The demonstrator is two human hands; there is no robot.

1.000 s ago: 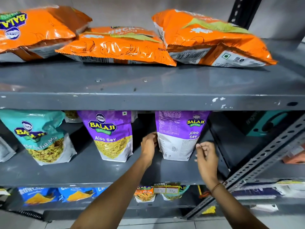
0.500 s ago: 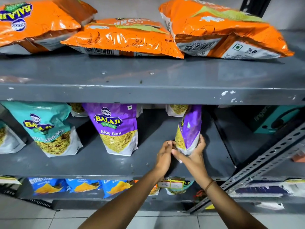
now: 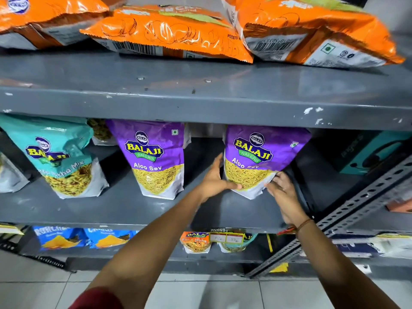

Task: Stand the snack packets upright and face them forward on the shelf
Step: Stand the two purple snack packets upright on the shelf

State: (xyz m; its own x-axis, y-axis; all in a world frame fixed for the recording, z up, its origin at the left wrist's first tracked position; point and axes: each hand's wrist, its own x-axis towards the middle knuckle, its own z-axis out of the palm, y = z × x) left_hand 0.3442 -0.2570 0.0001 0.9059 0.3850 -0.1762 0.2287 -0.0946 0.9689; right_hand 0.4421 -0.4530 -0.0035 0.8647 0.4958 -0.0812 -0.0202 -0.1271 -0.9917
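Gripping a purple packet (image 3: 260,157) between them, the left hand (image 3: 215,179) presses its lower left edge and the right hand (image 3: 282,190) pinches its lower right corner; it stands upright on the grey metal shelf (image 3: 66,208), glossy front reading "BALAJI WAFERS Aloo Sev" above printed yellow strands. Just beyond the left hand stands a second purple Aloo Sev packet (image 3: 156,159), then a teal Balaji packet (image 3: 60,157) ending in "Mix". Above both hands, crinkled orange packets (image 3: 169,34) lie flat, barcodes showing
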